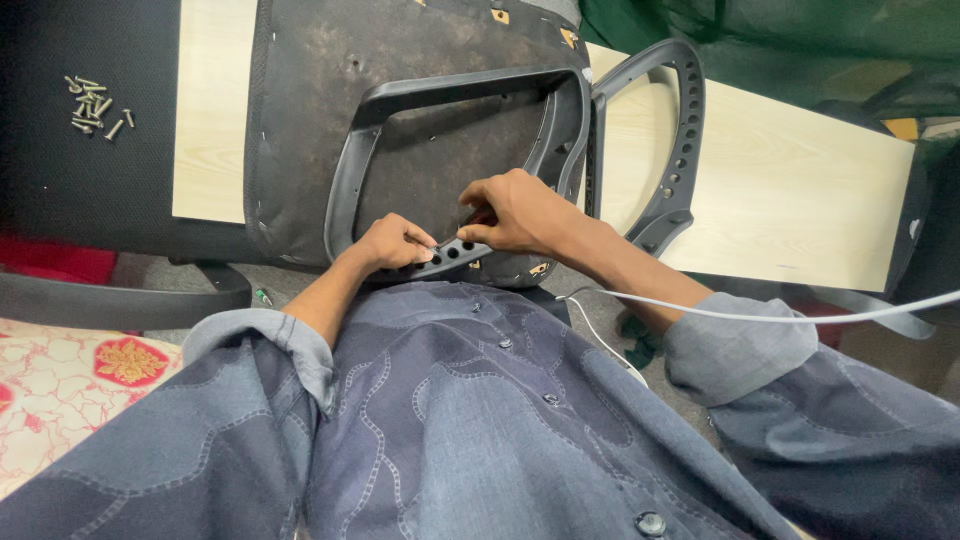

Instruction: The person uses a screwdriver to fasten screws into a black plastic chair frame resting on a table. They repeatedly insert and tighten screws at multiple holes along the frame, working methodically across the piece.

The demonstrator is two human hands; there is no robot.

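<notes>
Head view | left hand point(398, 243) fingers curled, pinching armrest point(452, 252) | right hand point(515, 212) — fingers pinched on the same bar

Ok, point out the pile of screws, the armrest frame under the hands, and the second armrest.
pile of screws point(95, 105), head view, middle of the heap.
armrest frame point(345, 170), head view, its left bar.
second armrest point(683, 130), head view, its holed curved bar.

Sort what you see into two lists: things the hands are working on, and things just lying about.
In use: left hand, right hand, grey armrest frame, upturned seat base, second armrest.

Lying about: screw pile, pale board, white cable, patterned cushion.
</notes>
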